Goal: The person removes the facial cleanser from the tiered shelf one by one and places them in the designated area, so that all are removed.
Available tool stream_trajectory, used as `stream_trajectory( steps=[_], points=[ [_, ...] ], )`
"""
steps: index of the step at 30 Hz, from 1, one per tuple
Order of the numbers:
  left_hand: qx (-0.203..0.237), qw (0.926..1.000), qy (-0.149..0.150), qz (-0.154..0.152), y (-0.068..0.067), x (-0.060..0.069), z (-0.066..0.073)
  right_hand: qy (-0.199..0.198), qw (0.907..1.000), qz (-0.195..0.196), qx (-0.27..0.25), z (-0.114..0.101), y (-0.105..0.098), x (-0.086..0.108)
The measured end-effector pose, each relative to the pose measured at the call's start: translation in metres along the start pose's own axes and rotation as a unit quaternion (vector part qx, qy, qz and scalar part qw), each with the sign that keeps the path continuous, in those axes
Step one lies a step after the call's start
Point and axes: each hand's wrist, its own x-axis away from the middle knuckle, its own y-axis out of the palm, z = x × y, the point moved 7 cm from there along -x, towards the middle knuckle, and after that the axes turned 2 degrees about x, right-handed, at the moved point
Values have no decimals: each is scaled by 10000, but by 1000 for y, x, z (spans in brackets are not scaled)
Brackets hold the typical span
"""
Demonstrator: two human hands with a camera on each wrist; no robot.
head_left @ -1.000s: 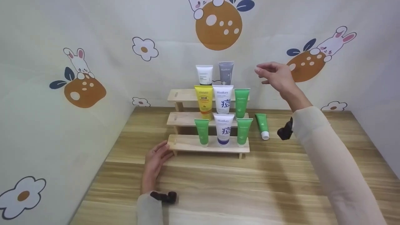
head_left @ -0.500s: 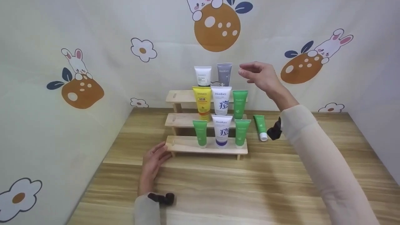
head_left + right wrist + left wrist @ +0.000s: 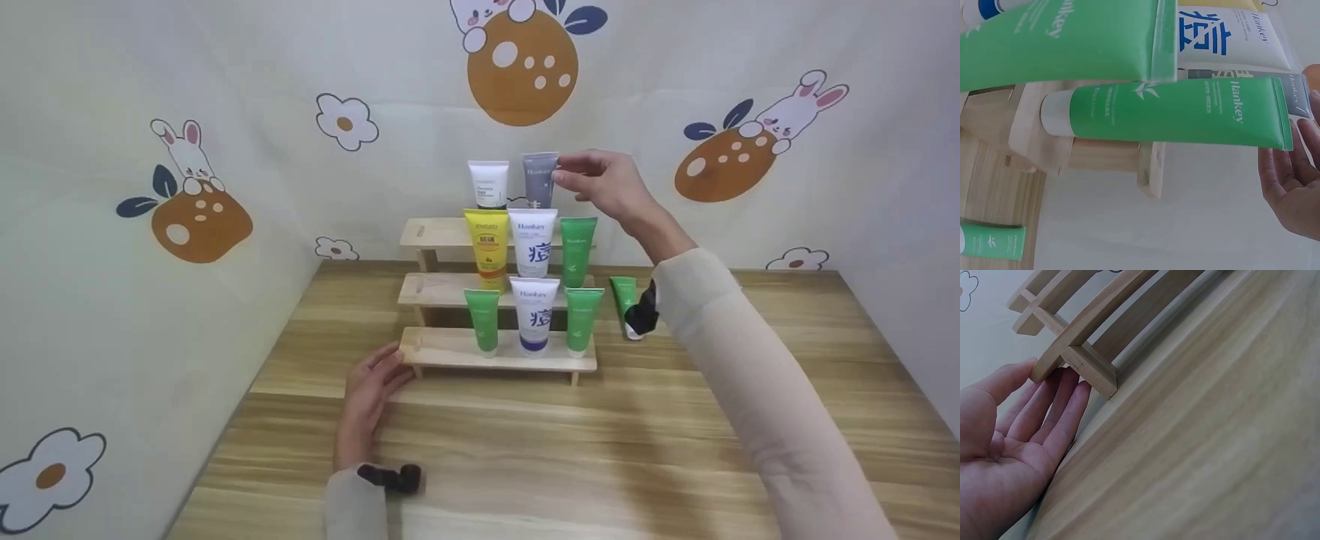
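Note:
A three-step wooden rack [image 3: 442, 349] [image 3: 1092, 318] stands on the table, holding several upright tubes. My left hand [image 3: 366, 394] [image 3: 1016, 439] holds the left end of its lowest step, thumb at the board's edge and fingers beneath. On the top step are a white tube [image 3: 489, 182] and a grey tube [image 3: 539, 180] [image 3: 1292, 93]. My right hand [image 3: 611, 187] [image 3: 1297, 174] is at the grey tube's upper right edge, thumb and fingertips parted and seeming to touch it. Its fingers are partly hidden in the right wrist view.
The middle step carries yellow [image 3: 487, 244], white [image 3: 532, 240] and green [image 3: 577, 251] tubes. Two green tubes flank a white tube [image 3: 535, 311] on the lowest step. Another green tube [image 3: 622, 292] lies on the table right of the rack, partly covered by my wrist's black device. Patterned cloth stands behind.
My right hand has moved left from beside the rack to the grey tube's edge. My left hand stays at the lowest step. The tubes keep their places.

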Motion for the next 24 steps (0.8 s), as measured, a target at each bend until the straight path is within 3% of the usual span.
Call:
stream_trajectory(
  steps=[12,24],
  points=[
    [122,9999,-40,59,2,-3,-1,291,9995,124,83,-7,11,-12],
    [70,9999,-113,38,-2,-5,-3,122,9966,798,160,-11,2,-7]
  ],
)
